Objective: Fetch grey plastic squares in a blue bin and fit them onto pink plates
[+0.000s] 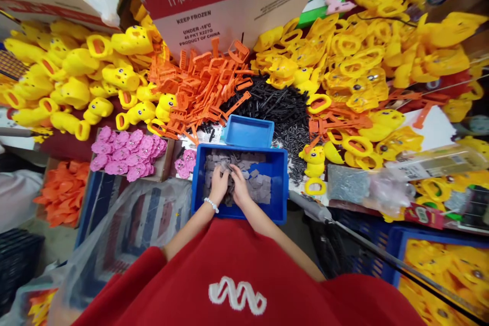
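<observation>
Crowded worktop (pixel 69 148), dark red where bare, heaped with plastic parts sorted mostly by colour. Yellow animal-shaped parts (pixel 80 61) pile up on the far left and more yellow parts (pixel 355 56) on the right; orange parts (pixel 206 86) and small black parts (pixel 275 102) lie between them, straight ahead of you. A printed carton (pixel 229 5) stands behind, perhaps serving as a backstop for the heaps.

Directly before you, close to your red top (pixel 237 254), sits a deep blue bin (pixel 283 178) holding the flat grey pieces (pixel 262 186). Its central spot seems chosen so both your arms reach in evenly, and its raised walls probably stop such small, loose pieces from scattering. A lighter blue tray (pixel 249 131) lies just beyond its far edge.

Both your hands are inside the bin, over its left half. Your left hand (pixel 218 184), with a white bracelet (pixel 212 205) at the wrist, has its fingers bent inward; your right hand (pixel 240 186) mirrors it, fingertips angled towards the left ones. Held this near each other, they look set for fine fingertip work. Grey pieces lie around and beneath them; whether either hand grips one is too small to tell.

Left of the bin, pink parts (pixel 133 153) lie grouped in a shallow box (pixel 165 163), likely to contain them.
</observation>
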A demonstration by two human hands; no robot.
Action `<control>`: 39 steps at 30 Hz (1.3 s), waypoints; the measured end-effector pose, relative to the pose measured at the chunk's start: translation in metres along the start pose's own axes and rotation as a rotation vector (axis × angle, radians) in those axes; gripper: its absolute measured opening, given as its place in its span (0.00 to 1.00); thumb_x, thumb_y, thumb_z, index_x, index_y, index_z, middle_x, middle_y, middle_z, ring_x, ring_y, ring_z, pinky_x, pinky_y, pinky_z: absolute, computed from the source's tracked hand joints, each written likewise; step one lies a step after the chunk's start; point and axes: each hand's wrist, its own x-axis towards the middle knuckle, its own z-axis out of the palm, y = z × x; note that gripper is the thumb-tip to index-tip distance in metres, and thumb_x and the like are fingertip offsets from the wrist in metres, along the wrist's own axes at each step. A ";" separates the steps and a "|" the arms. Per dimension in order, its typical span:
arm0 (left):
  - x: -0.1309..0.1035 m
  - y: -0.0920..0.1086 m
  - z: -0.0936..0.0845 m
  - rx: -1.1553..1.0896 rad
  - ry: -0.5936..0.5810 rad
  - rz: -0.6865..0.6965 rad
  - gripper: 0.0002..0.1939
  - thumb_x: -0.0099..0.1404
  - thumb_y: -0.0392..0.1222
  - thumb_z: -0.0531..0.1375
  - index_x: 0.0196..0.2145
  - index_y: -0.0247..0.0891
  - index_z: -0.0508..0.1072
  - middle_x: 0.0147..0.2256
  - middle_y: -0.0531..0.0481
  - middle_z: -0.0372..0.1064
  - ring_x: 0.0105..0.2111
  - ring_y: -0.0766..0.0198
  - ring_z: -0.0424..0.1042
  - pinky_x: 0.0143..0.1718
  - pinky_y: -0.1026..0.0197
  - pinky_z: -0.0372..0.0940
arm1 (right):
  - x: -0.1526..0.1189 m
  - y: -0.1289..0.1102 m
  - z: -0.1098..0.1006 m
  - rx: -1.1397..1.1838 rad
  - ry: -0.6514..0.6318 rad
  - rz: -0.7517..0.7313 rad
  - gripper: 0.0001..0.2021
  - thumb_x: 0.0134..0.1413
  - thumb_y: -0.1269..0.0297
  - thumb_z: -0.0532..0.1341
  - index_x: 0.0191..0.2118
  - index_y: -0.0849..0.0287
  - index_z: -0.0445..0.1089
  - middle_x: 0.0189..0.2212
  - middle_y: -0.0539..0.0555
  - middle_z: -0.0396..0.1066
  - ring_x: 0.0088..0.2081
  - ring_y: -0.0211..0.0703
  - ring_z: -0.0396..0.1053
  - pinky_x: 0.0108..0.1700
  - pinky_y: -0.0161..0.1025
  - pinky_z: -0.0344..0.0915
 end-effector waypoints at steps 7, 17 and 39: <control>-0.036 0.056 0.015 -0.116 0.018 0.124 0.18 0.63 0.39 0.52 0.50 0.37 0.67 0.55 0.42 0.64 0.58 0.57 0.60 0.64 0.53 0.50 | -0.039 -0.054 0.002 0.057 0.165 -0.120 0.19 0.51 0.55 0.53 0.47 0.56 0.66 0.52 0.56 0.67 0.54 0.47 0.64 0.58 0.46 0.60; 0.084 0.127 0.058 -0.188 -0.166 0.261 0.21 0.59 0.32 0.55 0.51 0.34 0.68 0.53 0.42 0.67 0.54 0.57 0.66 0.60 0.52 0.57 | 0.082 -0.138 -0.004 -0.063 0.193 -0.292 0.21 0.52 0.63 0.49 0.51 0.58 0.64 0.55 0.56 0.63 0.57 0.43 0.60 0.61 0.46 0.57; 0.053 -0.014 0.011 0.339 0.157 -0.016 0.34 0.57 0.48 0.60 0.57 0.28 0.60 0.64 0.26 0.41 0.66 0.37 0.40 0.65 0.41 0.39 | 0.053 -0.019 -0.040 -0.552 0.252 -0.101 0.22 0.43 0.59 0.62 0.47 0.60 0.69 0.60 0.67 0.54 0.65 0.64 0.40 0.64 0.61 0.35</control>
